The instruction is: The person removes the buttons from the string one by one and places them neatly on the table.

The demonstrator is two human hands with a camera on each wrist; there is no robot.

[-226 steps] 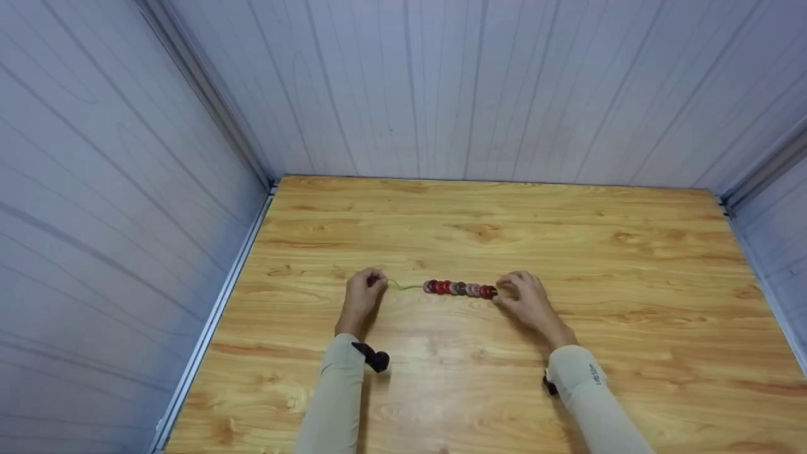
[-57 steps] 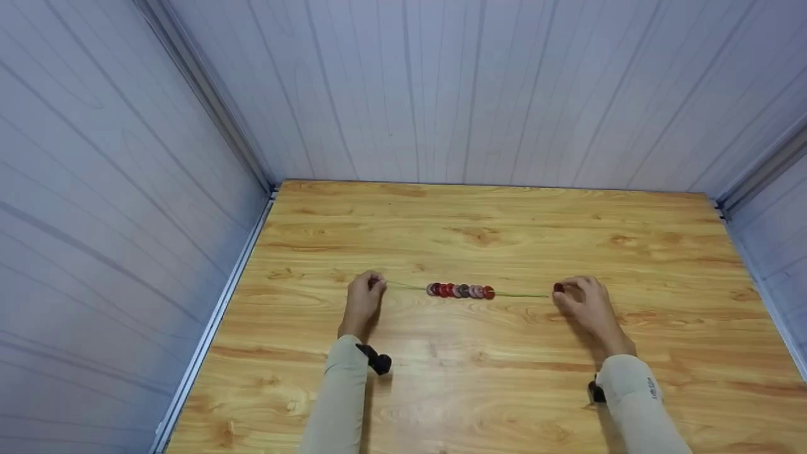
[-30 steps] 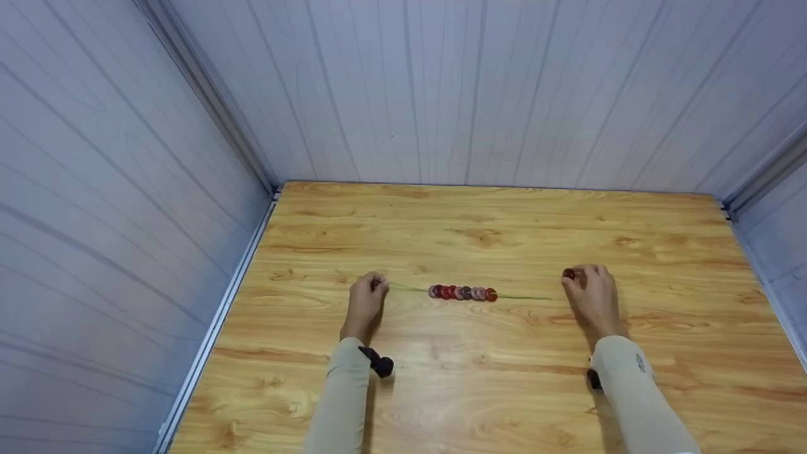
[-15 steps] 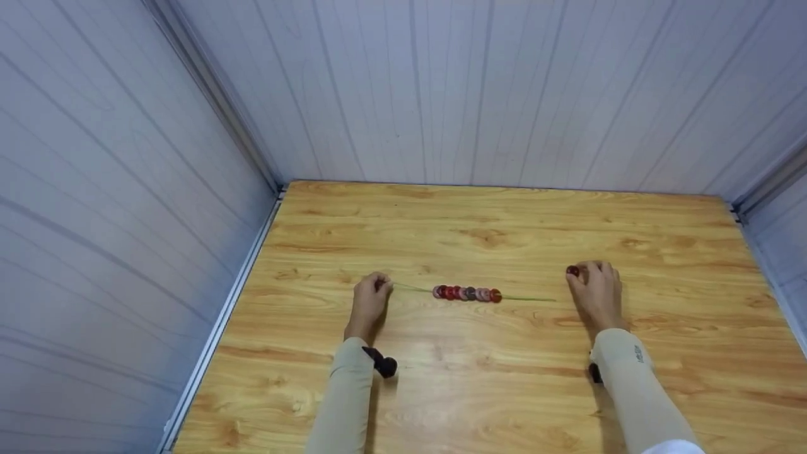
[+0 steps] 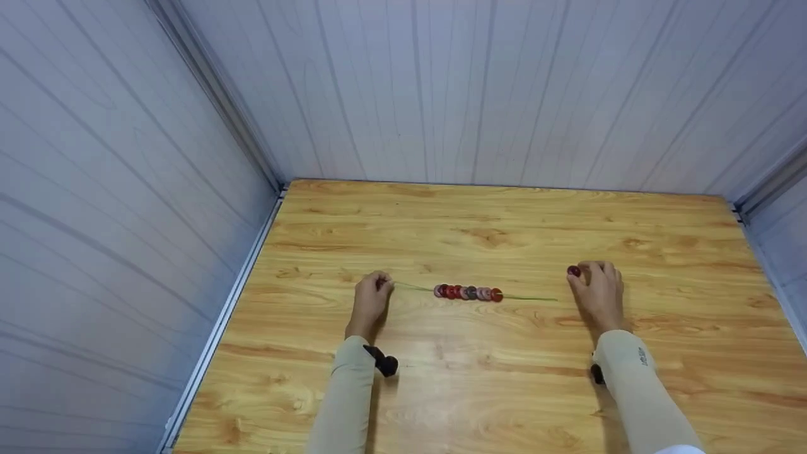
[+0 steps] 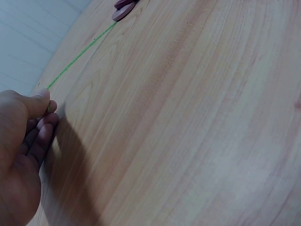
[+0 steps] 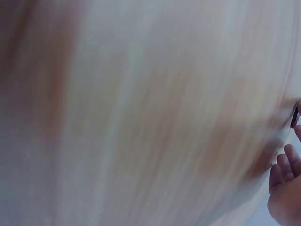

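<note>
In the head view a row of flat, round buttons (image 5: 468,292) in red, dark red, pink and grey lies overlapped on a green string (image 5: 533,298). My left hand (image 5: 372,296) pinches the string's left end between thumb and forefinger. The left wrist view shows the green string (image 6: 80,57) running straight from those fingertips to the end buttons (image 6: 124,11). To the right, past the string's loose end, my right hand (image 5: 600,291) pinches a single dark red button (image 5: 574,270), off the string. In the right wrist view that button (image 7: 295,117) appears edge-on at the frame's right side.
The wooden table (image 5: 492,378) meets a pale panel wall (image 5: 441,94) at the back and another wall (image 5: 113,208) on the left. A black wrist camera (image 5: 386,362) sticks out from the left sleeve.
My right hand has drawn the dark red button off the string's right end, then moved right and a little farther back with it. The left hand has kept its pinch on the string.
</note>
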